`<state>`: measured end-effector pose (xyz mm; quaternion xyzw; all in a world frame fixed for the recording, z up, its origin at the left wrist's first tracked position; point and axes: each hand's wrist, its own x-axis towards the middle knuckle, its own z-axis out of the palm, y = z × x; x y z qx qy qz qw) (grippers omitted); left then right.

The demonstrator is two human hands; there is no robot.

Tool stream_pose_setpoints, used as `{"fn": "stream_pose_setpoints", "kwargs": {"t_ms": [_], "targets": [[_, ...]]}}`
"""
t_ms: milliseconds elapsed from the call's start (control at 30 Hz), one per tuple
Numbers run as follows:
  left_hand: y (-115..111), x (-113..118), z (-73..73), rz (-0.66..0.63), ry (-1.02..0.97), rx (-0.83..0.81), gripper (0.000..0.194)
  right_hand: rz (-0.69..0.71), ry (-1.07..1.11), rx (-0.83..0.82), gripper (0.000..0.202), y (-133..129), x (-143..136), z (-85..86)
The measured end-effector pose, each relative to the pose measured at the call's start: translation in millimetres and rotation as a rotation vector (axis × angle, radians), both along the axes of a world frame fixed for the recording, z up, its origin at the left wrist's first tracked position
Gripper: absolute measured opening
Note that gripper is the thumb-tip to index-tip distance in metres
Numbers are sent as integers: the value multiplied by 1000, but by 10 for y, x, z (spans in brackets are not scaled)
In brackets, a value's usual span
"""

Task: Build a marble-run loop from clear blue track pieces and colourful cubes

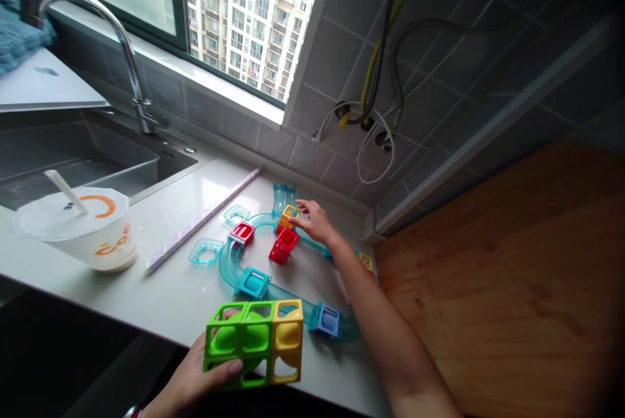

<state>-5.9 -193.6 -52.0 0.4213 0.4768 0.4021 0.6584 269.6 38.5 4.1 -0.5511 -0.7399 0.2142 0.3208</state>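
Head view: left fingers [226, 372] clasp the block row [258, 338]; right fingers [308, 206] meet the yellow cube [287, 217] from the right, grip unclear.

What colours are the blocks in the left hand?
The blocks are green and yellow, seen in the head view.

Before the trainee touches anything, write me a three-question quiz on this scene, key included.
1. What does the left hand hold?
a) a single red block
b) joined green and yellow blocks
c) a blue cloth

2. True or false: a straw sticks up from the drink cup.

3. What colour is the block nearest the right hand?

Key: 1 b; 2 true; 3 yellow.
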Motion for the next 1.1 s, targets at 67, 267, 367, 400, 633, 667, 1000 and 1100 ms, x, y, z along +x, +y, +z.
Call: {"fn": "stream_pose_setpoints", "kwargs": {"t_ms": [67,267,367,400,633,667,1000,1100], "targets": [[11,8,3,-15,-11,-13,84,-46,24,55,52,-168,71,49],[20,35,23,-39,-28,-8,75,6,95,113,27,-872,42,507],[7,52,36,25,-22,-62,83,110,132,-148,33,-1352,-20,706],[4,60,40,44,-33,-90,87,148,139,-247,39,-1510,-32,729],[49,165,89,105,25,-36,89,49,396,-411,47,-2124,-30,431],[54,197,107,101,24,-30,88,21,447,-412,45,-2148,-24,379],[36,331,318,34,-221,-248,81,-431,1011,-165,48,-2128,466,240],[64,305,287,54,-168,-207,88,-696,888,142,61,-1922,896,201]]}}
